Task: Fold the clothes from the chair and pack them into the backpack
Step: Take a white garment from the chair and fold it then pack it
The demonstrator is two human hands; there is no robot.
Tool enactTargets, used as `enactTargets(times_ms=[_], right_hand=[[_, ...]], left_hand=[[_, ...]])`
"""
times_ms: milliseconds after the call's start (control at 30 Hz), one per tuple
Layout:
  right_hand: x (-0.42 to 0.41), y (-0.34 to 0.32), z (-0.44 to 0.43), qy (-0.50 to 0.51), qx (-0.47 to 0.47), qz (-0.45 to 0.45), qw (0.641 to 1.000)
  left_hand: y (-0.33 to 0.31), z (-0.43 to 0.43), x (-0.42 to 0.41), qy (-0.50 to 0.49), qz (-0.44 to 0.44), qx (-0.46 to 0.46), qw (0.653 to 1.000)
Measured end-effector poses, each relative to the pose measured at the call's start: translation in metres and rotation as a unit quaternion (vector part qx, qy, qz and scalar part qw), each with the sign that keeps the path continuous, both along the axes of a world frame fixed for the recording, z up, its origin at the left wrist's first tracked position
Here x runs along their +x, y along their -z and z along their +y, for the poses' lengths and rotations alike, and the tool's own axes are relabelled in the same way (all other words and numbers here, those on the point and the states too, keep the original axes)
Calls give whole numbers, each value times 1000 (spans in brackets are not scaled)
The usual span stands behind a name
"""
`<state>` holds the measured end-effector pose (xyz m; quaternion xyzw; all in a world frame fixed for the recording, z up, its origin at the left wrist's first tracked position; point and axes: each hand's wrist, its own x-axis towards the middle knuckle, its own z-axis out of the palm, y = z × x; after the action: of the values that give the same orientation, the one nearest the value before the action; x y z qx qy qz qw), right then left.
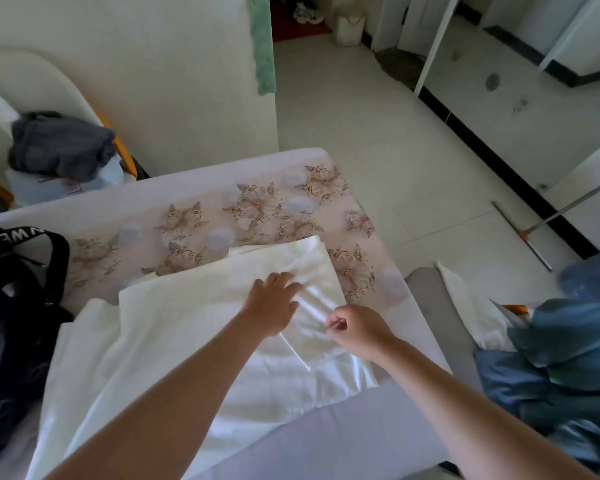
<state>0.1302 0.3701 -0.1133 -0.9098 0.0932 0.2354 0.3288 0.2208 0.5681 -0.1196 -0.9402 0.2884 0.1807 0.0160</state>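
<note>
A white garment (174,317) lies spread across the bed (257,206), partly folded. My left hand (272,304) presses flat on its upper right part with straight fingers. Just to the right, my right hand (355,329) pinches a fold of the white fabric between thumb and curled fingers. A black backpack (14,306) with a lettered strap sits at the bed's left edge. Blue clothes (561,362) and a white piece (465,306) are heaped at the right, over what looks like a chair.
A grey garment (61,147) lies on a chair (125,157) by the wall at the far left. A long-handled squeegee (523,235) lies on the tiled floor at the right. A green towel (262,43) hangs on the wall corner.
</note>
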Motion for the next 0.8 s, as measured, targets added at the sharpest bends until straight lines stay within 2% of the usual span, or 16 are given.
enactTargets(times_ms=[100,200,300,367,467,567,667,800], right_hand=[[4,2,-5,84,7,-75,994],[0,7,-7,102,-49,-74,991],[-6,14,-8,116,-54,-41,991],[-8,17,-10,108,-63,-36,992],[-6,13,-9,53,-103,-58,992],[-1,-4,-3,45,-92,-40,994],[6,-30,10,18,-61,16,998],[15,-65,48,-61,-3,52,997]], left_hand=[[-9,-26,12,6,-36,-51,998],[-11,-55,27,104,-59,-91,989],[-5,-75,37,215,-66,-38,974],[-4,-76,41,244,-82,6,966],[-16,-69,46,254,-135,25,957],[-34,-51,48,233,-164,23,958],[-51,-20,45,175,-168,-15,970],[-66,41,36,136,-238,-112,955]])
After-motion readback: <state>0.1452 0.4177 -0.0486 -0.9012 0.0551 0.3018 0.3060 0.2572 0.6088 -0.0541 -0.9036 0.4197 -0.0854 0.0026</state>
